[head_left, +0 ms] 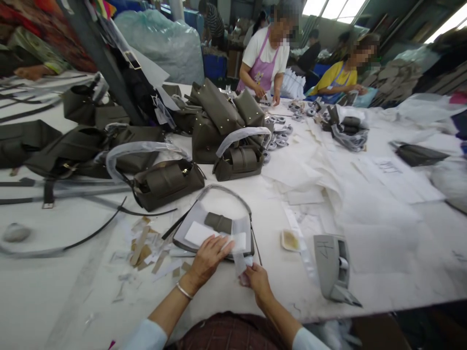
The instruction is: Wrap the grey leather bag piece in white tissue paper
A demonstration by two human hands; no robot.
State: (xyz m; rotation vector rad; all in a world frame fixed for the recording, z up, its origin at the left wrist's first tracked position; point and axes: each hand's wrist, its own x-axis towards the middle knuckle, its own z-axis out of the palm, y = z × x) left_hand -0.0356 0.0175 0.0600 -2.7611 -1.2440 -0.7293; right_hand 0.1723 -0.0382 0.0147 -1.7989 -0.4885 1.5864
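A flat grey handbag [204,228] lies on the white table in front of me, partly covered with clear film and white paper pieces. My left hand [208,256] rests flat on its near edge, fingers stretched over the white paper. My right hand [256,281] pinches the lower end of a clear film strip [239,257] that runs up onto the bag. The bag's wrapped handle [226,192] arcs above it.
Several olive-grey handbags [166,182] and straps fill the table's left and middle. A grey tape dispenser [332,265] and a small sponge dish [290,240] stand to my right. Paper scraps [146,250] litter the left. Two people work at the far side.
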